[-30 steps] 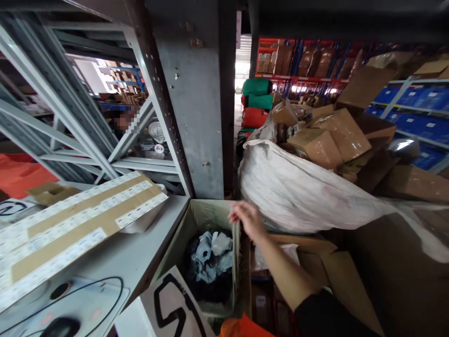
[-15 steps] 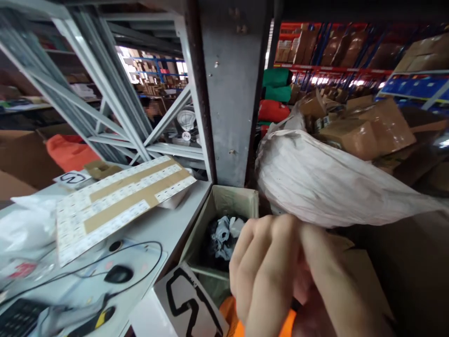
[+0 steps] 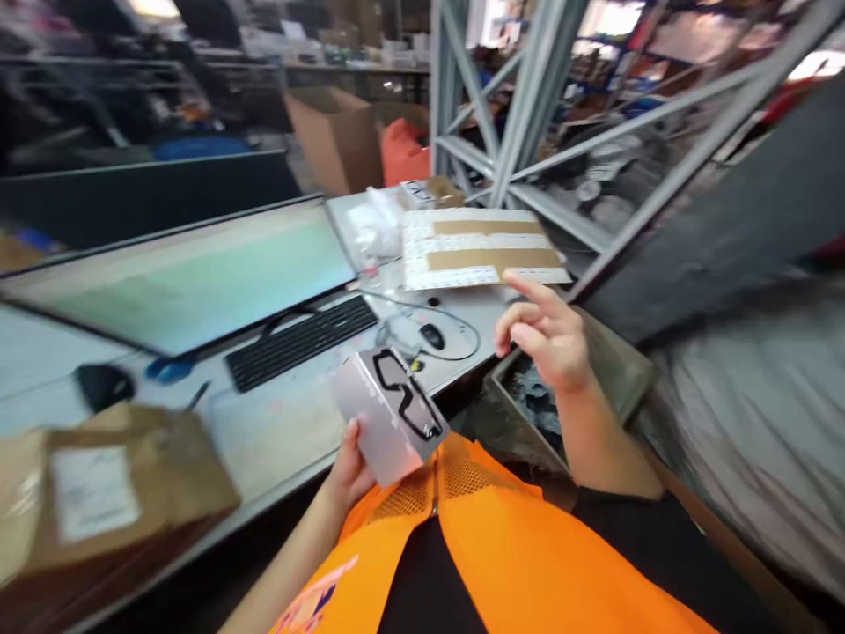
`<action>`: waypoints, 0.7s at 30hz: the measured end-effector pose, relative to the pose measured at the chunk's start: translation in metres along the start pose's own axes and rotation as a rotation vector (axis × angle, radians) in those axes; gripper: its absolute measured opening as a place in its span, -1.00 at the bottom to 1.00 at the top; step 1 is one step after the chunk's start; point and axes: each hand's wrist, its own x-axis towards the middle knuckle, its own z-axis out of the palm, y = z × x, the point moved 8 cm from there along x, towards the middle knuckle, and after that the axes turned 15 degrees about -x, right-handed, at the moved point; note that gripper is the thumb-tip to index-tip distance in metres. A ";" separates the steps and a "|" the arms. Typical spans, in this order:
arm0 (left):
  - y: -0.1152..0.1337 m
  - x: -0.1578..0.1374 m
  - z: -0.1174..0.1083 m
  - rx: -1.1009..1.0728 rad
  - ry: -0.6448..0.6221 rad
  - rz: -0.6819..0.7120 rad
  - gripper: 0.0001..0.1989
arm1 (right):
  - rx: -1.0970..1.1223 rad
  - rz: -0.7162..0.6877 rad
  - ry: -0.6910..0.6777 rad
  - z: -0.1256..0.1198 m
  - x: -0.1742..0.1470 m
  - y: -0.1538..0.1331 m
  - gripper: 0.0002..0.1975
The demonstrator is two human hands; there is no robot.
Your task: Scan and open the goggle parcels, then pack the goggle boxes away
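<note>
Swinging left toward the desk

Half a second ago two hands filled the view; now the left hand [image 3: 353, 471] grips a grey packet [image 3: 391, 414] above the desk [image 3: 283, 423] edge, near the keyboard [image 3: 300, 342]. Right hand [image 3: 551, 339] hangs loosely spread, holding nothing, over the carton [image 3: 617, 374] beside the desk, below shelving [image 3: 528, 114].

You see through a single camera worn on your head, looking forward and steeply down over your orange vest [image 3: 528, 563]. It faces the desk [image 3: 277, 423], close enough that the desk's near edge runs just beyond the vest. The monitor [image 3: 178, 273] stands at the desk's far side, metal shelving [image 3: 521, 132] behind the desk's right end.
</note>
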 end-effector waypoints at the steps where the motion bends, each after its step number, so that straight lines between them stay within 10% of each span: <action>1: 0.017 -0.007 -0.020 -0.044 0.055 0.068 -0.37 | -0.040 0.098 -0.017 0.030 0.019 0.050 -0.31; 4: 0.052 -0.030 -0.059 -0.129 0.147 0.227 -0.34 | -0.369 0.467 -0.142 0.125 0.037 0.195 -0.35; 7: 0.062 -0.043 -0.075 -0.163 0.178 0.275 -0.21 | -0.703 0.563 -0.407 0.213 0.021 0.269 -0.33; 13: 0.091 -0.059 -0.110 0.004 0.364 0.564 -0.06 | -1.041 0.453 -0.621 0.318 0.017 0.296 -0.23; 21: 0.138 -0.083 -0.130 0.809 0.769 0.826 0.33 | -1.071 0.502 -0.701 0.351 0.061 0.335 -0.21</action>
